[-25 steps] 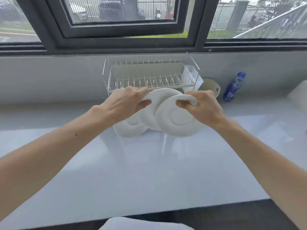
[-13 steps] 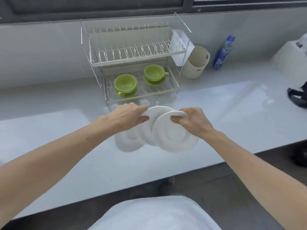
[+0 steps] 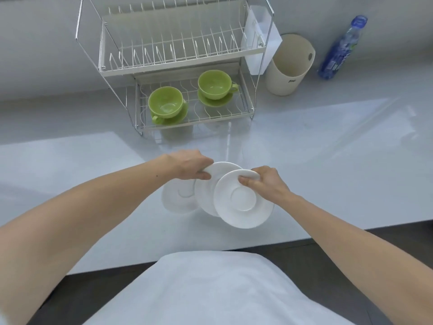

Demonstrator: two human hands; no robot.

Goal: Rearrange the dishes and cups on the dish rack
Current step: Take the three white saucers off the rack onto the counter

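White saucers are held in both hands above the white counter (image 3: 328, 160), near the two-tier dish rack (image 3: 178, 64).

The nearest saucer (image 3: 243, 199) is pinched at its far rim by the right hand (image 3: 264, 182), thumb on its face. A second saucer (image 3: 207, 191) behind it is clamped at its far-left rim by the left hand (image 3: 189, 166). A third saucer (image 3: 179, 197) is seen at the left, under that hand; what holds it cannot be told. On the rack's lower tier, two green cups (image 3: 166, 103) are set on green saucers (image 3: 214, 99). The upper tier is bare. Right of the rack, a cream holder (image 3: 290, 66) and a blue bottle (image 3: 343, 48) are placed.
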